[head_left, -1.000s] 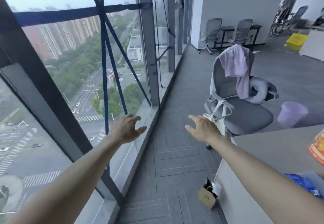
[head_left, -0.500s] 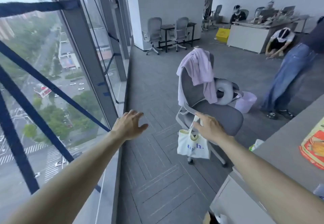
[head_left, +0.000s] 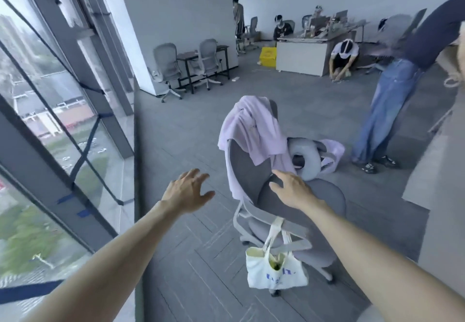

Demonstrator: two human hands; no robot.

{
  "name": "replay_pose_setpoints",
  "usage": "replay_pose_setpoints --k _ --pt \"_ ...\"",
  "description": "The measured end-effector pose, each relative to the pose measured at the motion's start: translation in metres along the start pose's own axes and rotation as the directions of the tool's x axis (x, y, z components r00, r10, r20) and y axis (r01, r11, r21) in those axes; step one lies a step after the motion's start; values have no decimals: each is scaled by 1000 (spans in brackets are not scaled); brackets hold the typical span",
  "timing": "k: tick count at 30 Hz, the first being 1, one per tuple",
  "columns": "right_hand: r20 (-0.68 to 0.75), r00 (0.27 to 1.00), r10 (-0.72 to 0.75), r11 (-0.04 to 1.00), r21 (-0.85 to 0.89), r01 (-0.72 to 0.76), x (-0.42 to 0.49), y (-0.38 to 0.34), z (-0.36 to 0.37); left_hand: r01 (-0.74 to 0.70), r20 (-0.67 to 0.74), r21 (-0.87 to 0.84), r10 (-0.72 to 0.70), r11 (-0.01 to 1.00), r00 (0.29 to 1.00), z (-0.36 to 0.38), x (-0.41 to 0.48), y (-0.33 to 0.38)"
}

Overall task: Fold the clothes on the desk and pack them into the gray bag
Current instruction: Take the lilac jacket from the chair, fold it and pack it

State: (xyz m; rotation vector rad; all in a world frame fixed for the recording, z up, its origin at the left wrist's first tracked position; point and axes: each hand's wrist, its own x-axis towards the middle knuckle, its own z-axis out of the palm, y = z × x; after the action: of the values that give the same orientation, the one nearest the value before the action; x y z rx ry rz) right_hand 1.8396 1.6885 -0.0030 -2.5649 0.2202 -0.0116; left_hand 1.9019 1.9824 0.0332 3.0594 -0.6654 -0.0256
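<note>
Reach is the step in hand, as I judge it. My right hand (head_left: 293, 190) hovers over the seat of the grey mesh office chair (head_left: 329, 195), its fingertips at the lower hem of the pale lilac cloth garment (head_left: 254, 130) draped over the chair's back; I cannot tell whether they touch it. My left hand (head_left: 187, 192) hangs over the grey carpet floor (head_left: 201, 271), well apart from everything. Both grips are wide, fingers spread, holding nothing. If that garment is one I am meant to fold, I would take it high, where it bunches on the backrest, and lift before pulling. That way the hem should not snag on the grey ring-shaped neck pillow (head_left: 305, 155) beside it. The left hand should come in for the other shoulder, so the cloth reaches the worktop already spread. I would also keep clear of the white canvas tote bag (head_left: 275, 268) hanging by its straps from the near armrest. Much is out of my view. Only a pale grey strip of the worktop (head_left: 445, 233) shows at the right edge, cut off, so the clothes on it and the gray bag are not visible at all. The garment's far side is hidden behind the backrest, and the person in blue jeans (head_left: 385, 115) beyond is blurred.
</note>
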Motion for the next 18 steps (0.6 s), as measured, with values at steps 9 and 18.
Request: replay_pose_setpoints --k 9,18 --pt "-43 993 110 991 -65 -113 158 5 -20 -127 -48 -27 126 991 991 -17 213 -31" --pt "-52 945 324 946 -9 -325 285 22 -11 -350 8 -158 356 923 935 -22 420 -27"
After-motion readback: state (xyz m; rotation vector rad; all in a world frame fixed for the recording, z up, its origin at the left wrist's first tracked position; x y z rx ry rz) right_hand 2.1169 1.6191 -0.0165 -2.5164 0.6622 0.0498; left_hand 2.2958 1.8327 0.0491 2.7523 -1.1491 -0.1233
